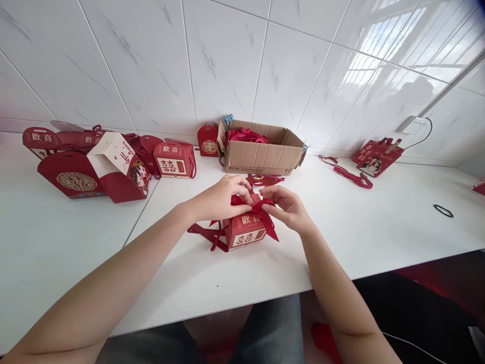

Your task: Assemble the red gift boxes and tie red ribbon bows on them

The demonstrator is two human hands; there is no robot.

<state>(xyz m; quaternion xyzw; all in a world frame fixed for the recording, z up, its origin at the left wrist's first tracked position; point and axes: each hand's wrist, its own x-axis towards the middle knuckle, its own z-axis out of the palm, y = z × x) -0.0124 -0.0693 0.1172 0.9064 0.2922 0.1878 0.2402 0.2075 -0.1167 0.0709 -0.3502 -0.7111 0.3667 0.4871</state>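
Note:
A small red gift box (pixel 245 233) with gold lettering and a cream label stands on the white table in front of me. A red ribbon bow (pixel 270 222) lies across its top, one tail hanging down the right side. My left hand (pixel 227 194) comes from the left, its fingers curled and pinching the bow's left loop. On the other side, my right hand (pixel 284 205) has thumb and fingers closed on the right loop. Flat red straps (pixel 208 233) and a cord stick out at the box's left. The knot is partly hidden by my fingers.
Behind the box, a cardboard carton (pixel 261 154) holds red ribbons, with a blue binder clip (pixel 228 118) at its corner. Several red gift boxes (pixel 79 177) stand at the left. Toward the right are loose straps (pixel 352 177), a red bag (pixel 377 157) and a black band (pixel 443 211).

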